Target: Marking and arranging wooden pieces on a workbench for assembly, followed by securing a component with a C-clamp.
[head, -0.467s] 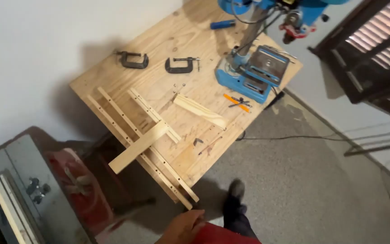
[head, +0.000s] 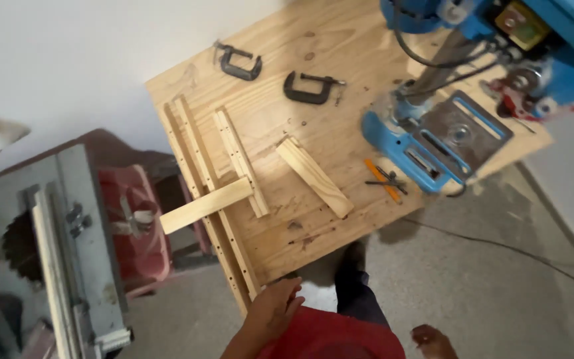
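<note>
My left hand (head: 270, 309) hovers with its fingers apart just below the near corner of a plywood workbench (head: 313, 40), holding nothing. It is close to the near ends of two long drilled wooden strips (head: 197, 169). A shorter drilled strip (head: 237, 159) lies beside them, and a plain plank (head: 204, 205) lies crosswise and juts over the left edge. A loose wooden block (head: 313, 176) rests mid-table. Only a small part of my right hand (head: 433, 342) shows at the bottom edge, away from the bench.
Two black C-clamps (head: 237, 63) (head: 310, 86) lie at the far side. A blue drill press (head: 436, 139) stands on the right, with an orange-handled tool (head: 381, 181) beside it. A grey table saw (head: 61, 252) stands at left, and a cable (head: 499, 247) crosses the floor.
The view has drawn closer to the bench. My left hand has risen toward the bench's near corner, and my right hand has come into view at the bottom.
</note>
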